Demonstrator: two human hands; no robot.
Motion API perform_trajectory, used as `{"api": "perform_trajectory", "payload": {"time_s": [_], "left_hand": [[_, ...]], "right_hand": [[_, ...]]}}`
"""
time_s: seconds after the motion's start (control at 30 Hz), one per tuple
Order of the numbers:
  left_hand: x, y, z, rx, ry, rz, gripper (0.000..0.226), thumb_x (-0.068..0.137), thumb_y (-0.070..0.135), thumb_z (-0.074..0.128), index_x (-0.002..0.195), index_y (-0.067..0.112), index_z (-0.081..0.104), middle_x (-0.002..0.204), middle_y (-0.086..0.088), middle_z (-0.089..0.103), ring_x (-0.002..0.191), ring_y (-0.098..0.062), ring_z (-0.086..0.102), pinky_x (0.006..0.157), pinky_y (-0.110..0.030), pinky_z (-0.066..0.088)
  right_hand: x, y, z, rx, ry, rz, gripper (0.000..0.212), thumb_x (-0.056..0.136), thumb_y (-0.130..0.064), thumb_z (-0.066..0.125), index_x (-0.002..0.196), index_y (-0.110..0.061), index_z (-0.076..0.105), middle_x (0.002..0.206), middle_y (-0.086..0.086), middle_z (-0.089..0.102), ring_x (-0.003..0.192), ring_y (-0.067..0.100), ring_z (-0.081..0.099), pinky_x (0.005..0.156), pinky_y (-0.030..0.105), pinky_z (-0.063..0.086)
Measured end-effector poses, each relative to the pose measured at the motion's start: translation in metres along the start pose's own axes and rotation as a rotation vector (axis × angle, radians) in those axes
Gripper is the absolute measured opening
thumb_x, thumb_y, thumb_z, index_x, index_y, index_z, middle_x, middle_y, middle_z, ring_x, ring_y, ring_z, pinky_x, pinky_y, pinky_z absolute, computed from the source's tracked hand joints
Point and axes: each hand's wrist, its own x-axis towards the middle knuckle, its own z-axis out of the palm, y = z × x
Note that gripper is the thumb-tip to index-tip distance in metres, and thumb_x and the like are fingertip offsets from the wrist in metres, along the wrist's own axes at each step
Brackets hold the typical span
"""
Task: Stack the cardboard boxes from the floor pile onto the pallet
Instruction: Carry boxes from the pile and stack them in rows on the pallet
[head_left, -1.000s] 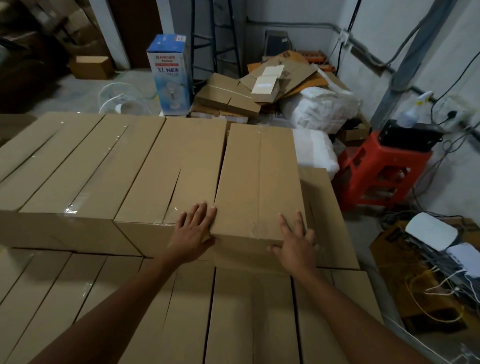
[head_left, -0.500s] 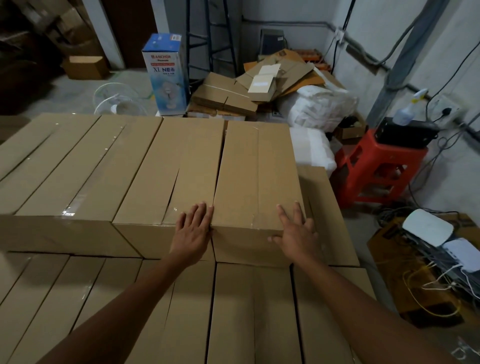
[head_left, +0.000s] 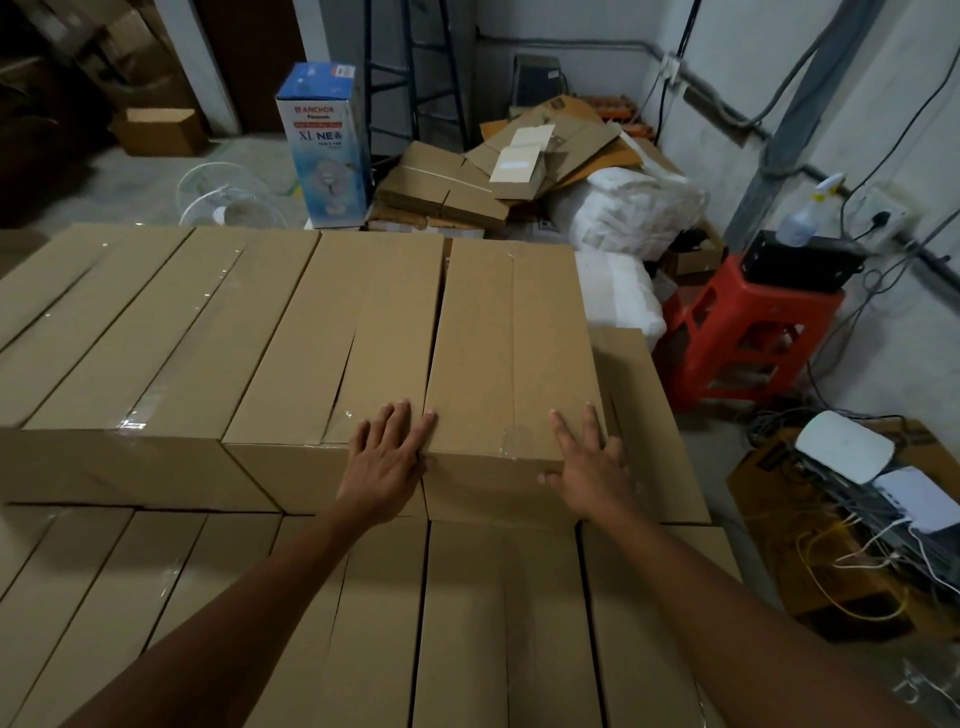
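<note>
lower layer (head_left: 467, 623): long cardboard boxes lie side by side, cut off at the bottom and left edges; whatever carries them is hidden beneath.
upper row (head_left: 156, 338): more boxes lie on the lower layer, flank to flank; the left end runs out of view.
end box (head_left: 511, 353): rightmost of the upper row, tight against its neighbour; right flank out of sight.
red stool (head_left: 748, 332): right of the stack; the dark object on it is too dim to make out.
left hand (head_left: 387, 457): grip slack, straight fingers flat by the seam at the end box's near left corner; thumb unclear.
right hand (head_left: 587, 467): grip slack, fingers flat on the near right corner, thumb on the front face.
</note>
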Motion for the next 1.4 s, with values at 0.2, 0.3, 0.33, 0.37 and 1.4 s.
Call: {"api": "perform_trajectory", "payload": {"time_s": [0.2, 0.3, 0.33, 0.37, 1.4], "left_hand": [[0.000, 0.006, -0.010, 0.030, -0.080, -0.026, 0.070, 0.096, 0.059, 0.003, 0.160, 0.034, -0.009, 0.168, -0.012, -0.008, 0.155, -0.032, -0.008, 0.122, -0.052, 0.002], [0.001, 0.009, -0.020, 0.077, -0.167, -0.029, 0.067, 0.106, 0.050, 0.022, 0.159, 0.029, -0.013, 0.167, -0.014, -0.013, 0.154, -0.035, -0.010, 0.122, -0.054, 0.003], [0.002, 0.011, -0.025, 0.090, -0.203, -0.027, 0.071, 0.106, 0.048, 0.028, 0.159, 0.027, -0.015, 0.167, -0.015, -0.015, 0.154, -0.036, -0.012, 0.122, -0.056, 0.003], [0.003, 0.014, -0.030, 0.100, -0.248, -0.025, 0.076, 0.106, 0.048, 0.033, 0.159, 0.025, -0.016, 0.166, -0.016, -0.017, 0.153, -0.038, -0.013, 0.122, -0.057, 0.004], [-0.291, 0.223, -0.197, -0.577, 0.458, 0.064, 0.078, 0.097, 0.030, 0.060, 0.160, 0.024, 0.014, 0.168, 0.004, 0.007, 0.153, -0.009, 0.006, 0.118, -0.036, 0.016]], "right_hand": [[-0.001, -0.002, -0.013, 0.048, -0.104, 0.009, 0.096, 0.093, -0.045, 0.066, 0.157, -0.046, -0.006, 0.163, -0.003, -0.032, 0.150, 0.044, 0.006, 0.114, 0.060, 0.029], [-0.012, -0.006, -0.019, 0.062, -0.126, 0.018, 0.092, 0.093, -0.049, 0.064, 0.160, -0.041, 0.001, 0.166, -0.002, -0.025, 0.151, 0.044, 0.005, 0.117, 0.061, 0.023], [-0.019, -0.007, -0.022, 0.073, -0.123, 0.015, 0.089, 0.094, -0.049, 0.063, 0.160, -0.038, 0.005, 0.167, -0.001, -0.020, 0.151, 0.044, 0.005, 0.117, 0.060, 0.022], [-0.027, -0.006, -0.025, 0.088, -0.118, 0.012, 0.087, 0.094, -0.048, 0.063, 0.161, -0.034, 0.008, 0.169, 0.001, -0.015, 0.152, 0.043, 0.005, 0.118, 0.057, 0.021], [-0.397, 0.032, -0.097, 0.985, 0.616, -0.228, 0.068, 0.094, -0.038, 0.067, 0.154, -0.033, 0.035, 0.154, -0.008, 0.042, 0.132, 0.009, 0.047, 0.096, 0.031, 0.046]]}}
